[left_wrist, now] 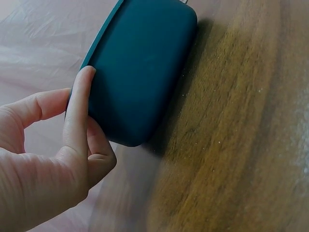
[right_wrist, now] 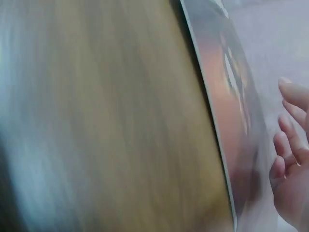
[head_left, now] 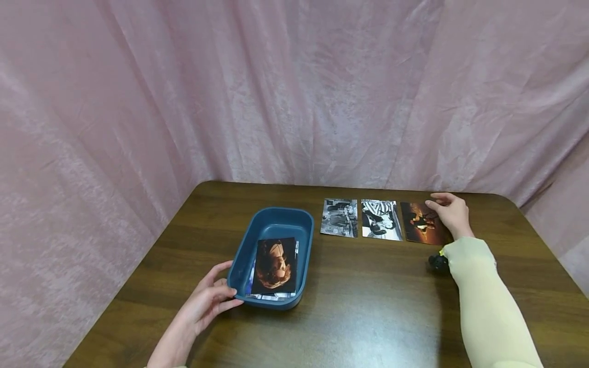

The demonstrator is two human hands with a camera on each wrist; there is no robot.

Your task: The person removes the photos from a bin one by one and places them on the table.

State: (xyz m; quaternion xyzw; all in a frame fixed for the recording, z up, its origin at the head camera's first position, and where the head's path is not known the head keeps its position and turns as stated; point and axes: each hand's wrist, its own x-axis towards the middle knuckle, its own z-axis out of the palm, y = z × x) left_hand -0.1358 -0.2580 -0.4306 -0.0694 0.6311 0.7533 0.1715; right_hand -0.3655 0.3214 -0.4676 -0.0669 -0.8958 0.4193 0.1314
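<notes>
My left hand (head_left: 209, 299) grips the near left corner of a blue plastic bin (head_left: 307, 255), thumb at the rim and fingers along the outer wall. In the left wrist view the fingers hold the bin's dark teal side (left_wrist: 140, 63). Inside the bin lies a small stack of photo cards, topped by a dark portrait card (head_left: 276, 266). My right hand (head_left: 453, 214) hovers at the right side of an orange and black photo card (head_left: 416, 225). In the right wrist view its loosely bent fingers (right_wrist: 289, 140) look apart from the card's glossy surface (right_wrist: 224, 106).
Left of the orange card, two black-and-white photo cards, a striped one (head_left: 381, 220) and a grey one (head_left: 339, 218), lie in the same row. Everything stands on a brown wooden table (head_left: 359, 296). Pink curtains (head_left: 294, 92) hang behind it. A small black object (head_left: 438, 262) shows beside the right sleeve.
</notes>
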